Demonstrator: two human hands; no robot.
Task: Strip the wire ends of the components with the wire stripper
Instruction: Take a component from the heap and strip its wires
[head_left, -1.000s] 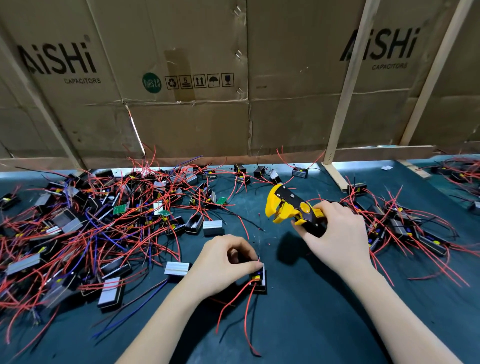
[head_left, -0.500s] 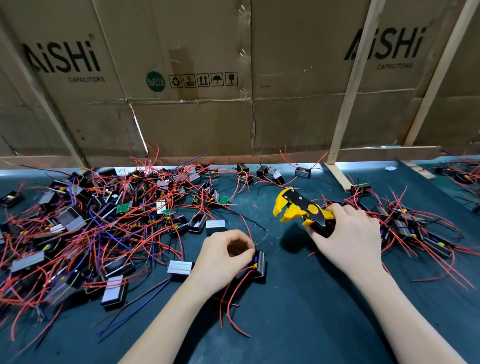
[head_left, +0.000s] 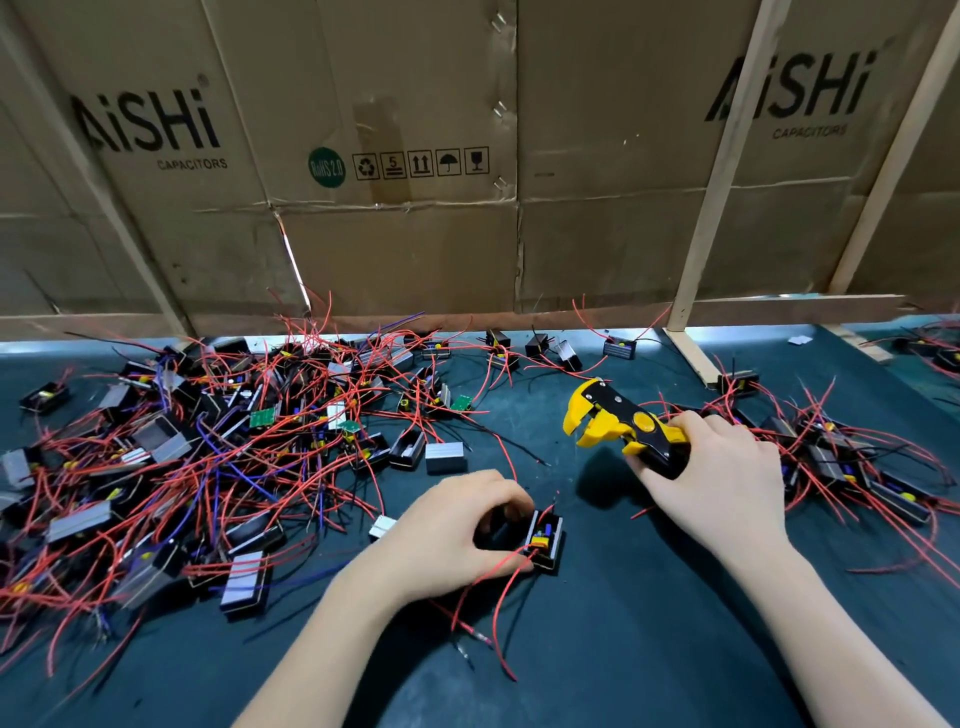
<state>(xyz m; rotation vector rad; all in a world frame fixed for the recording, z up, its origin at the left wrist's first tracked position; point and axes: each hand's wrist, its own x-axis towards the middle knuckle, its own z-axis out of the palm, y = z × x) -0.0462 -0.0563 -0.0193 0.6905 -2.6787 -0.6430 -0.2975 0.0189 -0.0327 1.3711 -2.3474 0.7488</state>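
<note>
Head view: left hand (head_left: 447, 535) pinches component (head_left: 544, 540); right hand (head_left: 722, 478) grips wire stripper (head_left: 613, 423) just beside.

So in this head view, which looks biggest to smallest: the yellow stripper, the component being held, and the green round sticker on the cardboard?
1. Stripper
2. Component
3. Sticker, though it sits farther back, so that is unsure.

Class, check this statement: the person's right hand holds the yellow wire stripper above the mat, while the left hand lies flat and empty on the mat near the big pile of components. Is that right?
Not quite. The right hand does hold the yellow wire stripper, but the left hand is not flat and empty: the head view shows its fingers curled round a small black component with red wires, near the big pile of components.
</note>
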